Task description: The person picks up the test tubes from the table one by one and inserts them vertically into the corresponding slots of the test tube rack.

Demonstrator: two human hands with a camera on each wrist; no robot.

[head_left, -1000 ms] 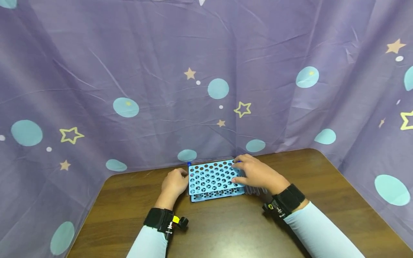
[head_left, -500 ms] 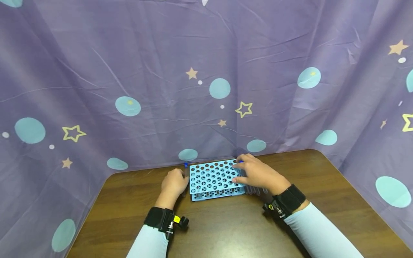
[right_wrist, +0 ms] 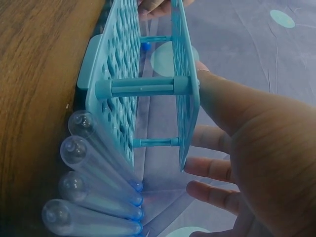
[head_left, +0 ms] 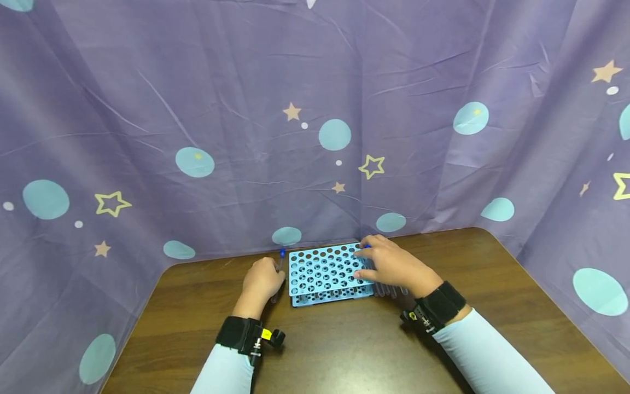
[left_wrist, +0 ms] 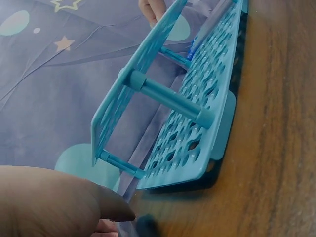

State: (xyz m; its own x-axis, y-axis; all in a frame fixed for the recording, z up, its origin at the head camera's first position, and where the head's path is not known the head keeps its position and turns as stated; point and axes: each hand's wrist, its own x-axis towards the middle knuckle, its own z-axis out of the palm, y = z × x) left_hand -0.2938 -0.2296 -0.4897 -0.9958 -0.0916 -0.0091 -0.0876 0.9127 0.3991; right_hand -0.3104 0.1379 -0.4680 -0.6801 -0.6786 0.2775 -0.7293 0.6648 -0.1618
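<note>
Head view shows us a clear, blue-capped tube point(head_left: 281, 263) just off the left end of a light-blue rack point(head_left: 322, 276), leaning slightly, its cap toward the curtain. We judge the tube light, stiff and smooth enough to slip or roll; we cannot tell whether it is glass or plastic, so we would pinch it gently around the middle of its barrel. The rack stands upright on the counter, a perforated top plate joined to the lower one by posts. It looks like light, rigid plastic that would slide at a nudge, so we would steady it by an end or a rim of the top plate.

Our hands are apart, one at each end of the rack. The left hand point(head_left: 262, 282) pinches the tube between thumb and fingers, though part of that hold is hidden from us. The right hand point(head_left: 386, 265) grips nothing: its thumb touches the top plate, its fingers spread and loosely bent at the rack's right end. Beside that end we see at least four more capped tubes point(right_wrist: 104, 174) lying on the counter point(head_left: 334, 342), rounded ends toward us. Beyond hangs a purple curtain point(head_left: 246, 82).
</note>
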